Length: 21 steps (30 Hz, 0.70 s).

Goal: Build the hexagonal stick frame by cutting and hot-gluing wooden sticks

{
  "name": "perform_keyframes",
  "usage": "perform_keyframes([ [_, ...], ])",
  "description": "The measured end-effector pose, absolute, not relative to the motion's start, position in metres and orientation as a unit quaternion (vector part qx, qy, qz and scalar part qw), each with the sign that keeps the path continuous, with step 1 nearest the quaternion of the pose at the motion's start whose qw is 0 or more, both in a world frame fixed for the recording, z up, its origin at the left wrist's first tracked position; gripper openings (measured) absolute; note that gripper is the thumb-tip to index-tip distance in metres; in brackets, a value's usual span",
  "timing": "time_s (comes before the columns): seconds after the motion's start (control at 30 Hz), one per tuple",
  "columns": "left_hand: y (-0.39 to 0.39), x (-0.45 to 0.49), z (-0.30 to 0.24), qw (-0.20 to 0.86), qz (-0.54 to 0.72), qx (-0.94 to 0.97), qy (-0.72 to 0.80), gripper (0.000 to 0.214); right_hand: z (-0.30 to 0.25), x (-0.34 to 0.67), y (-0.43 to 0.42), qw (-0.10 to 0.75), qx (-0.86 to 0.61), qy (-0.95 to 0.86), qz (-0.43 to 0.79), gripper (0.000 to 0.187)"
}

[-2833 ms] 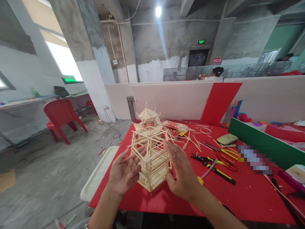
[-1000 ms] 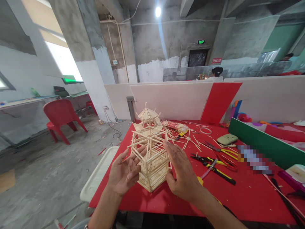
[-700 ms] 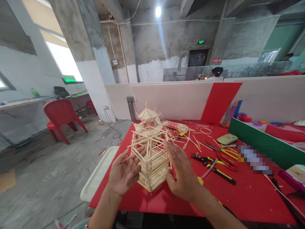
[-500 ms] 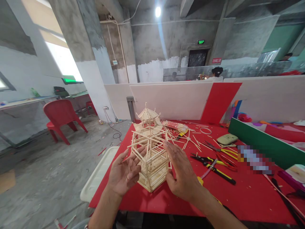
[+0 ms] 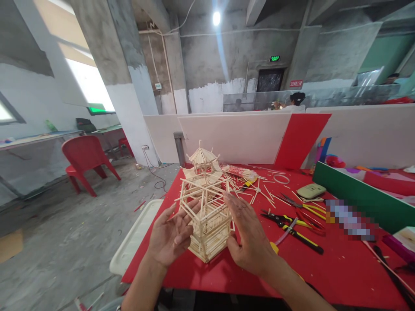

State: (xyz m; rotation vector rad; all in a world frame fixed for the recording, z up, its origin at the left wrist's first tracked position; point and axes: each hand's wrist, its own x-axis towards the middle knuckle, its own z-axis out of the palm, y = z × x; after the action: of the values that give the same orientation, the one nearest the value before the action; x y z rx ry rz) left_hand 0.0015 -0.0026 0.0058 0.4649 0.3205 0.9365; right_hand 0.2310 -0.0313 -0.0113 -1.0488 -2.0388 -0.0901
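Clearly, starting at left: see a red chair (image 5: 82,155) on the grey floor (image 5: 87,242), well apart from the red counter (image 5: 346,270). Find next a white, rimmed plastic piece (image 5: 136,235) beside the counter's left edge. Come then to the left hand (image 5: 170,237), palm turned up, grip loosely open and clasping nothing, fingertips beside and partly behind the bars of the hexagonal stick frame (image 5: 201,231). Find that frame upright on the counter's near left part, between both hands, crossed by sticks at the top, with pale slats showing inside. Notice just beyond it a stick tower (image 5: 202,159) with a pointed roof. See the right hand (image 5: 248,231) along the frame's right side, fingers straight, thumb apart, grip open; cannot tell whether touching the bars. Note farther off a red-printed packet (image 5: 243,171) holding pale sticks, near loose sticks (image 5: 257,189). Move right to black-and-yellow pliers (image 5: 304,239), an olive, case-like oval (image 5: 311,191) and a green board (image 5: 359,196) with coloured material (image 5: 382,179) behind. Find rightmost a magenta box-like thing (image 5: 397,247), partly cut off, with something pale on top.
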Motion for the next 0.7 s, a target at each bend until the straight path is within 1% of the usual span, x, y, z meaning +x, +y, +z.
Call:
perform_keyframes([
  [0.7,-0.0008,-0.0005,0.0017,0.855,0.440,0.237,0.138,0.050,-0.0141,0.2304,-0.0302,0.411,-0.417,-0.809,-0.057,0.092],
])
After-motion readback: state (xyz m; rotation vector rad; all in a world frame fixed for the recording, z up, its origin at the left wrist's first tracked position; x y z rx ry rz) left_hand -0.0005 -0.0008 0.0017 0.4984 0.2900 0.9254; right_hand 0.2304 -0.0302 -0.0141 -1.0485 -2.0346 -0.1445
